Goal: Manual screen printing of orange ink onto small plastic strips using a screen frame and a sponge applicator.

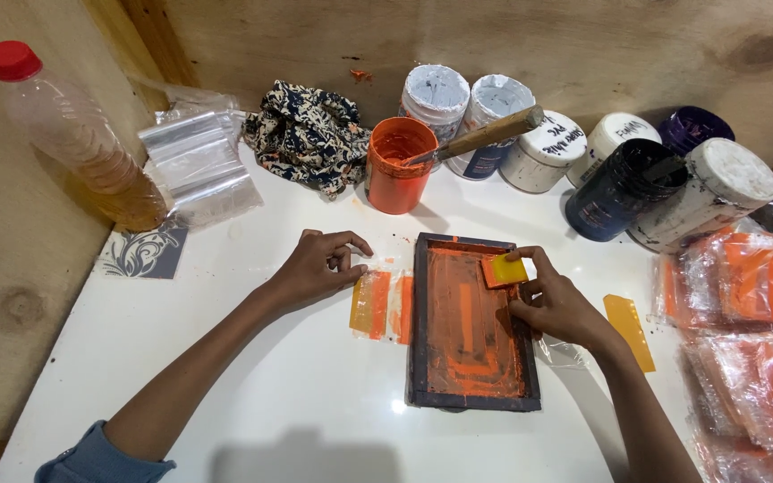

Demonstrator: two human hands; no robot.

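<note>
Meanwhile, right hand (558,309) pinches a yellow squeegee (505,269) over the frame (418,322); left hand (315,268), half-curled, presses a pouch (373,304) near the orange paint tub (398,170).

head cam | worn on head, looks steeply down and forward | close over white table (225,376) | single view

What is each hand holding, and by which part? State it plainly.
Right hand pinches the yellow squeegee card by its lower edge. Left hand holds nothing, fingertips on the plastic pouch.

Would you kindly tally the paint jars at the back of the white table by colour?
Open orange plastic jar: 1
White-lidded jars: 5
Dark jars without white lids: 2
Total: 8
</note>
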